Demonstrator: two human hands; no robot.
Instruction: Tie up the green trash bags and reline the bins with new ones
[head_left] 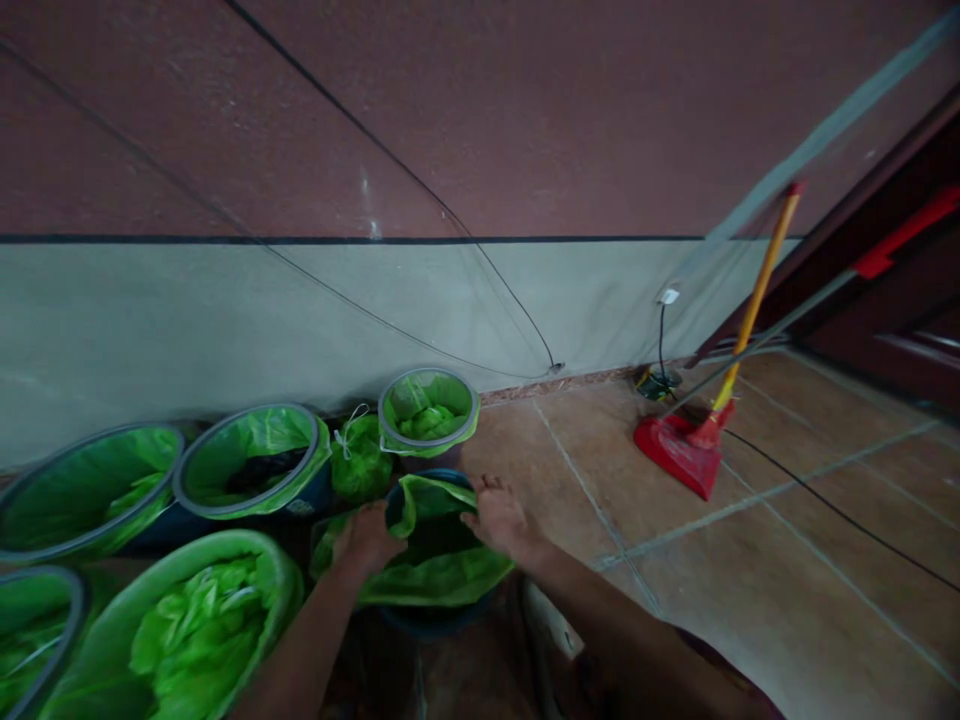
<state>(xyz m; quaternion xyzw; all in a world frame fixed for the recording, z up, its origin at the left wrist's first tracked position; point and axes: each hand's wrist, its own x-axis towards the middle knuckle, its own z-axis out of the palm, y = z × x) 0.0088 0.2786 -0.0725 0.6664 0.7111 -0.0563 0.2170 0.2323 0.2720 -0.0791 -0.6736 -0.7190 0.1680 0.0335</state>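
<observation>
A green plastic bag (442,580) lines a dark blue bucket (435,625) on the floor right in front of me, its edge spread over the rim. On the left side of the opening, my left hand (371,540) is closed on the bag's edge. My right hand (501,515) grips the opposite edge, with the thumb toward the inside and the fingers over the outside. The inside of the bag is dark. Just behind it stand a small lined bucket (427,440) with green plastic inside and a tied green bag (361,460).
To the left are several lined tubs, among them a green tub (262,550) full of light green plastic and a tub (255,505) with something black inside. A red dustpan (679,450) and a yellow-handled tool (757,290) stand on the right, near a cable (840,510) across the tiles.
</observation>
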